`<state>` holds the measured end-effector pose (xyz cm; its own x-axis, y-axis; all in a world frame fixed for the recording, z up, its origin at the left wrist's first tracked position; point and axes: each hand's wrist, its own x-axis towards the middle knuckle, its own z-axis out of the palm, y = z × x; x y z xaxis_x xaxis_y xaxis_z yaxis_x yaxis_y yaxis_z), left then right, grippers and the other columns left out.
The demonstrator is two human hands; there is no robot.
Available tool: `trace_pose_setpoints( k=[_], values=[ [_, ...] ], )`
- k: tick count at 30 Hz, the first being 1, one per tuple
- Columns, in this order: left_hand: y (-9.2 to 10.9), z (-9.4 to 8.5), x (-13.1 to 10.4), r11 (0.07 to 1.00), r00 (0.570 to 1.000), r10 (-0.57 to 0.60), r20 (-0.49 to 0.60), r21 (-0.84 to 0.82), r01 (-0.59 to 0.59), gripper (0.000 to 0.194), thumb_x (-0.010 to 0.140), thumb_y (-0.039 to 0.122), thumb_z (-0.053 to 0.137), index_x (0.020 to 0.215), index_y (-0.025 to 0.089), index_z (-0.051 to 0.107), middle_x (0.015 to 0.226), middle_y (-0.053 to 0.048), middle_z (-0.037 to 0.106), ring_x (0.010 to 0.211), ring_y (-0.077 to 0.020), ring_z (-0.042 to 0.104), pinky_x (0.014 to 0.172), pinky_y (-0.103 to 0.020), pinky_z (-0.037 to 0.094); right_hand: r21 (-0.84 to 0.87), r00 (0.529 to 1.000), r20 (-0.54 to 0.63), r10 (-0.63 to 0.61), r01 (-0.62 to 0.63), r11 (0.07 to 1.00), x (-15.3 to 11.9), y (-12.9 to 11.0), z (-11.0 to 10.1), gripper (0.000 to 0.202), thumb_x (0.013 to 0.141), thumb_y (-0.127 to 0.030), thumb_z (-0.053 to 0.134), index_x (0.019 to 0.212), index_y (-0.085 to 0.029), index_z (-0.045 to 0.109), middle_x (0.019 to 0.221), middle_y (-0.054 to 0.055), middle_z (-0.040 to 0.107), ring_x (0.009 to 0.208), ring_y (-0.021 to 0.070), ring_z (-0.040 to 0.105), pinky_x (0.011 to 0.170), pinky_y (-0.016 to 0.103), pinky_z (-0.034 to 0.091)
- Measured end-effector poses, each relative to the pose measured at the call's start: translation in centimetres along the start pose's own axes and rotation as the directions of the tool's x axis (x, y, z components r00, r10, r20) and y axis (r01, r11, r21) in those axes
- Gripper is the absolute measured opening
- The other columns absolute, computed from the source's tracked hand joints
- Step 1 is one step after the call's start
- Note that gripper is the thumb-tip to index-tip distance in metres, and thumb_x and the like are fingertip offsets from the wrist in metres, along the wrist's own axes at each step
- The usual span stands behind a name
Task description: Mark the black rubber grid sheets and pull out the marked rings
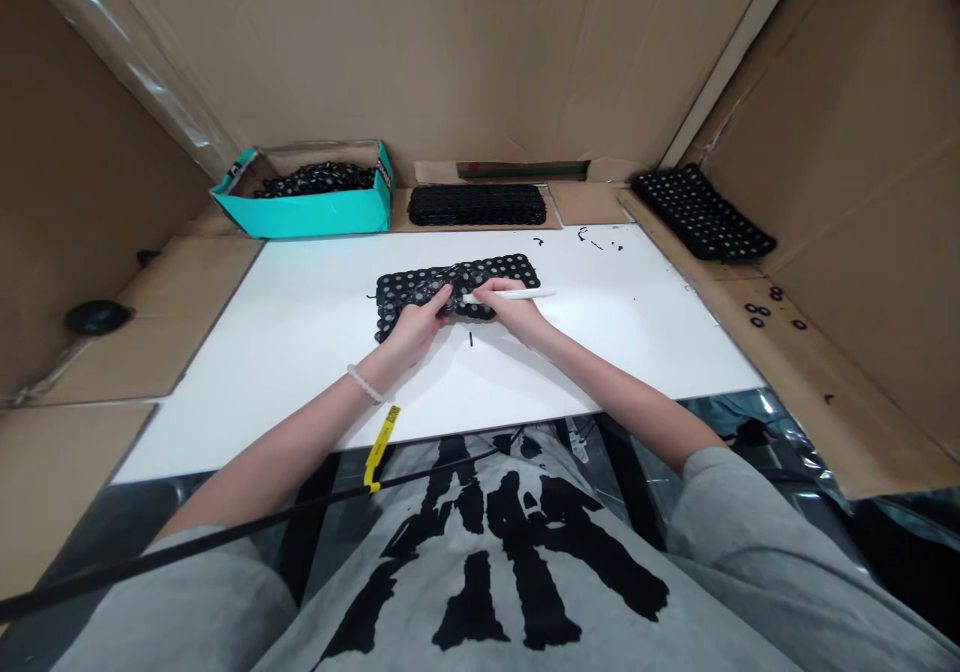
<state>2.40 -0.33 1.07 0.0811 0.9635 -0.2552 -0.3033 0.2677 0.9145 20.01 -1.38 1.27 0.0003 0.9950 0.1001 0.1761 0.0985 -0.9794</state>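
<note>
Tip of white tool (529, 294): too small to be told against the dotted black sheet (401, 294). Left hand (421, 332): fingers partly hidden by the sheet. Teal box (315, 216): lower contents concealed by its front wall. Yellow tag (381, 444): lettering not legible. Dark cord (180, 552): cut off by the left edge.

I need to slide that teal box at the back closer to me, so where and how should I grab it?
Take the teal box by the rim of its long near wall, probably best from your side and slightly above, thumb inside, fingers outside. It's open-topped and that wall faces you unobstructed, while its back sits close to the cardboard wall.
</note>
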Motion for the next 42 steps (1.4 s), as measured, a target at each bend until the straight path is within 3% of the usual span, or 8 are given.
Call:
trace_pose_setpoints(
  k=[4,8,13,18,24,28,32,42],
  values=[
    [0.8,-0.7,0.2,0.974,0.999,-0.025,0.025,0.228,0.019,0.037,0.069,0.043,0.083,0.058,0.016,0.061,0.060,-0.005,0.060,0.057,-0.0143,0.052,0.058,-0.029,0.041,-0.050,0.999,-0.019,-0.031,0.030,0.998,-0.2,-0.1,0.0,0.019,0.075,-0.037,0.063,0.067,-0.020,0.067,0.077,0.000,0.066,0.084,0.0188,0.058,0.079,0.030,0.044],
    [1.5,-1.6,0.6,0.868,0.992,-0.099,0.072,0.494,0.051,0.039,0.069,0.044,0.082,0.051,0.017,0.060,0.055,-0.006,0.058,0.052,-0.0142,0.048,0.055,-0.030,0.036,-0.079,0.999,-0.026,-0.031,0.029,0.996,-0.1,-0.1,-0.2,0.019,0.075,-0.037,0.062,0.066,-0.021,0.066,0.078,0.000,0.066,0.087,0.0195,0.058,0.084,0.032,0.044],
    [1.0,-2.0,1.0,0.821,0.995,-0.074,0.072,0.571,0.019,0.044,0.072,0.049,0.077,0.047,0.018,0.057,0.049,-0.004,0.052,0.050,-0.0135,0.044,0.054,-0.029,0.033,-0.133,0.999,-0.025,-0.043,0.039,0.990,-0.1,-0.5,-0.2,0.019,0.075,-0.034,0.062,0.062,-0.021,0.064,0.074,0.000,0.063,0.091,0.0202,0.056,0.099,0.038,0.039],
    [0.6,-1.9,0.5,0.846,0.998,-0.002,0.060,0.533,-0.030,0.047,0.071,0.047,0.078,0.043,0.019,0.053,0.049,-0.002,0.051,0.052,-0.0133,0.044,0.058,-0.029,0.035,-0.217,0.994,-0.046,-0.096,0.084,0.973,-1.2,-0.8,0.4,0.018,0.077,-0.035,0.060,0.065,-0.022,0.063,0.079,0.001,0.061,0.100,0.0227,0.053,0.105,0.041,0.036],
    [0.6,-1.9,0.1,0.858,0.991,-0.066,0.119,0.514,-0.004,0.049,0.068,0.053,0.079,0.046,0.019,0.052,0.052,-0.002,0.051,0.054,-0.0133,0.044,0.056,-0.029,0.034,-0.297,0.989,-0.062,-0.132,0.108,0.949,-1.5,-0.2,0.7,0.016,0.078,-0.034,0.059,0.068,-0.022,0.062,0.080,0.002,0.058,0.093,0.0217,0.053,0.095,0.038,0.041],
    [0.9,-1.6,0.4,0.904,0.986,0.047,0.163,0.413,-0.112,0.040,0.068,0.047,0.081,0.054,0.017,0.059,0.057,-0.004,0.057,0.054,-0.0139,0.049,0.055,-0.028,0.038,0.062,0.999,-0.031,0.034,-0.032,0.998,-0.1,0.3,-0.2,0.019,0.074,-0.038,0.062,0.067,-0.021,0.061,0.076,0.001,0.060,0.083,0.0186,0.055,0.079,0.031,0.043],
    [0.7,-1.0,0.6,0.897,0.959,0.210,0.188,0.354,-0.266,0.039,0.074,0.049,0.078,0.061,0.017,0.060,0.055,-0.003,0.056,0.048,-0.0130,0.047,0.049,-0.028,0.036,0.349,0.997,0.017,0.080,-0.081,0.933,0.7,0.4,-0.7,0.022,0.070,-0.041,0.067,0.068,-0.020,0.060,0.081,0.000,0.064,0.078,0.0157,0.056,0.071,0.027,0.043],
    [-0.4,-0.8,1.2,0.981,0.996,0.027,0.088,0.191,-0.043,0.034,0.062,0.040,0.087,0.066,0.014,0.065,0.055,-0.003,0.058,0.053,-0.0151,0.053,0.052,-0.029,0.039,0.136,0.997,-0.076,-0.023,0.033,0.990,0.5,0.5,-0.2,0.020,0.072,-0.037,0.063,0.064,-0.020,0.060,0.069,-0.002,0.058,0.072,0.0143,0.052,0.068,0.026,0.042]
  ],
)
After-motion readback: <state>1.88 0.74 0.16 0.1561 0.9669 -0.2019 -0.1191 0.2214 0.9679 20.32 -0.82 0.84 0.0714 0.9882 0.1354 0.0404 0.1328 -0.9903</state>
